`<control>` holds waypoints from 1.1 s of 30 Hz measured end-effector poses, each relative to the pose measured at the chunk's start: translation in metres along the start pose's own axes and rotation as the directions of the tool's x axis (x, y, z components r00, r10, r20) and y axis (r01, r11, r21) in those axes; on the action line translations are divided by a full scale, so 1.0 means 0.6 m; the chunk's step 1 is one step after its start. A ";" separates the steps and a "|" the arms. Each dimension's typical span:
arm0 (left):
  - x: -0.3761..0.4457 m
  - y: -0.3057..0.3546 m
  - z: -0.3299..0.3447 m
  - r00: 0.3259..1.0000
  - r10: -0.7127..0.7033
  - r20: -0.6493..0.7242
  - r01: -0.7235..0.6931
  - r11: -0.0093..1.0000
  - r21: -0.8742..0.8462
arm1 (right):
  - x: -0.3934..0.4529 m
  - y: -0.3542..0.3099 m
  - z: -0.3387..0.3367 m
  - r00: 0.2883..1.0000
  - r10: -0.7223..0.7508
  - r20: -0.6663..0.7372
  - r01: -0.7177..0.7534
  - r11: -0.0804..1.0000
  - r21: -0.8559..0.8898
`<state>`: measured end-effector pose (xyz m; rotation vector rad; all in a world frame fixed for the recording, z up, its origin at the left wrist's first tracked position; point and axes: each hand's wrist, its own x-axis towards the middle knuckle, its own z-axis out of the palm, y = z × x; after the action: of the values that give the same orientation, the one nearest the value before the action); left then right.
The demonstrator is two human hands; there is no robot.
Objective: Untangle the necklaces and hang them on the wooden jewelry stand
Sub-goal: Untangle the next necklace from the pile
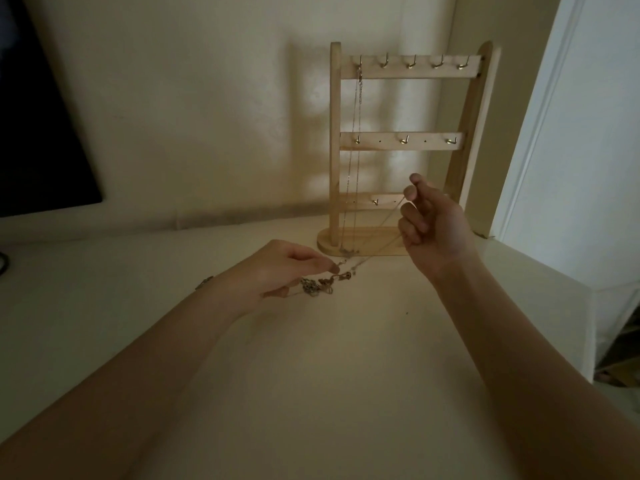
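A fine chain [381,233] is drawn taut on a diagonal from the tangle [317,285], which lies on the desk [311,375] just left of centre frame, up to the right hand [431,221] at centre right. The fingers [412,192] of the right hand are curled, and the chain is pinched between thumb and forefinger. The left hand [287,266] is held low over the tangle, its fingertips closed narrowly on a strand at the knot's upper edge; which strand is held cannot be told in the dim light. The step in hand is judged to be the drawing-out of one necklace from the clump. It is judged best done with a slow, light pull along the line of the chain while the knot is pinned by the left hand; if resistance is felt, tension is better released and the loops loosened than forced, since links this thin could kink or snap. The wooden jewelry stand [334,150] is set upright against the wall in the upper centre right of the frame, its base just behind the tangle. No closed containers are seen; the stand serves as holder. One necklace [358,133] is hung from the leftmost hook of the top bar, with its lower end on the base. The other hooks on the three bars appear bare. A dark screen [41,133] is seen at upper left.
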<state>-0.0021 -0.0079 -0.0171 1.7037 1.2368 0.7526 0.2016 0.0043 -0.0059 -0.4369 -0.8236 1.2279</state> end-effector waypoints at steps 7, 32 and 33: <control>0.001 0.005 -0.006 0.990 -0.107 0.088 0.134 0.906 -0.401 | -0.004 -0.001 0.004 1.000 0.020 0.016 -0.020 1.000 0.013; -0.003 0.033 0.006 0.974 0.212 -0.085 -0.228 0.905 -0.359 | -0.015 0.049 0.014 0.970 0.176 0.170 0.150 0.123 -0.981; -0.004 0.038 0.008 0.975 0.217 -0.055 -0.221 0.902 -0.371 | -0.018 0.044 0.020 0.962 0.186 0.202 0.137 0.309 -0.941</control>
<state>0.0105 -0.0141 0.0013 1.5306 0.8460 1.0627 0.1744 0.0008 -0.0200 -1.2876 -1.8208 0.6639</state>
